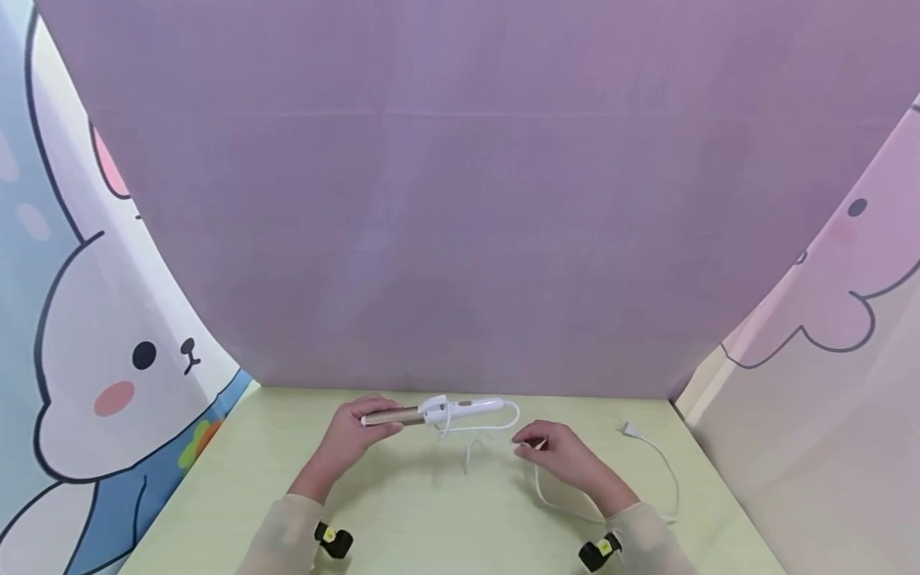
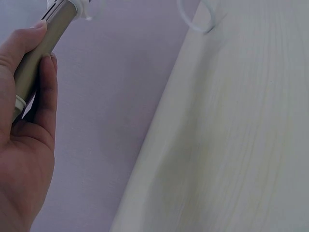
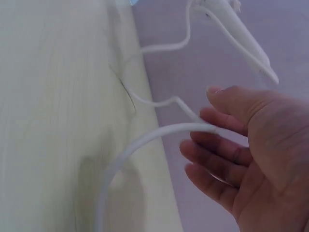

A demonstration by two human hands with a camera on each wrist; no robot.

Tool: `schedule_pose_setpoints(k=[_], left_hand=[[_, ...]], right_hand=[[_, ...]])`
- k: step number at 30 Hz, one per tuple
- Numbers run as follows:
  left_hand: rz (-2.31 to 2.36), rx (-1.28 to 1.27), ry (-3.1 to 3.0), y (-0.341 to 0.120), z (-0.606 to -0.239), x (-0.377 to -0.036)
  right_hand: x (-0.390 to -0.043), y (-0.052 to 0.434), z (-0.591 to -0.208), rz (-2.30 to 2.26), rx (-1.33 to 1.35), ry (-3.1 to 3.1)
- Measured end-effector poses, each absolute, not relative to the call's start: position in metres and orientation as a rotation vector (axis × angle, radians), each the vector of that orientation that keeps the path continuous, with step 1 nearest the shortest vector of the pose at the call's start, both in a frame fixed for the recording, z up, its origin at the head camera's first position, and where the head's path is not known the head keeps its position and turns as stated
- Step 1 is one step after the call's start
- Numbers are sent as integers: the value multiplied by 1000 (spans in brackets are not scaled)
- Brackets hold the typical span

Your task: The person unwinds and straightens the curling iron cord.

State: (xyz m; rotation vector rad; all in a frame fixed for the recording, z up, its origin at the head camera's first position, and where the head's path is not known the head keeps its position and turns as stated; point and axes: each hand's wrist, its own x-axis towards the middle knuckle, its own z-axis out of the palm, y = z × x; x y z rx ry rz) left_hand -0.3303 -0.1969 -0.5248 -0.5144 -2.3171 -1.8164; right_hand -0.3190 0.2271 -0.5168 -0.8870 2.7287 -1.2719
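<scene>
white curling iron with champagne-gold metal barrel, held above a pale green wood-grain tabletop; two hands at work

left hand grasps the gold barrel end, thumb and fingers curled round it; the white handle points right, toward the right hand, the iron lying level between and slightly beyond both hands, near the plain lilac backdrop; thin white power cord leaves the handle end in a loop, passes under the right hand's fingers, which pinch it with a loose curl; the cord then curves along the table to a white two-pin plug lying flat, well right of the right hand; cartoon rabbit panels stand at either side
</scene>
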Motion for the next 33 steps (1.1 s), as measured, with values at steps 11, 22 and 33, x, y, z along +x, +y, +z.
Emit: schedule_pose_setpoints(k=[11,22,33], left_hand=[[-1803,-529,-2303,-197,-521,-330],[-1797,-519,-2314,-197,-520,-329],[-1789,-523,-2310,-198,-519,-329]], right_hand=[[-311,211,-521,-1207,-877,2834],[-308,178,-546,-1430,-822,2749],[-313,149,-565,-1772,-684,2618]])
